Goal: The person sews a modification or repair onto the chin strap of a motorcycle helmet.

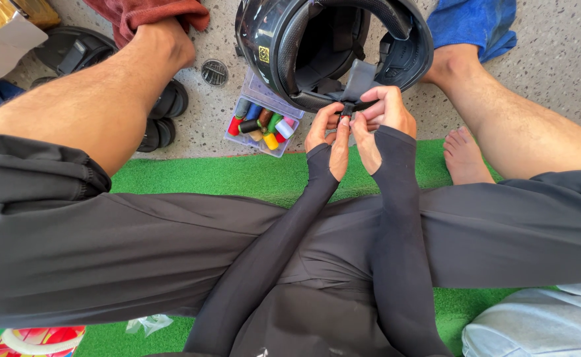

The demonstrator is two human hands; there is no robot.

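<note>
Just below the upturned black helmet [333, 49], which sits on the speckled floor between the person's bare legs, the left hand [327, 129] and right hand [386, 112] both pinch its grey strap [360, 82], apparently mid-stitch or mid-fastening, calling for fine fingertip control.

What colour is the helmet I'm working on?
The helmet is glossy black, with dark padding inside and a grey strap. The head view shows it.
</note>
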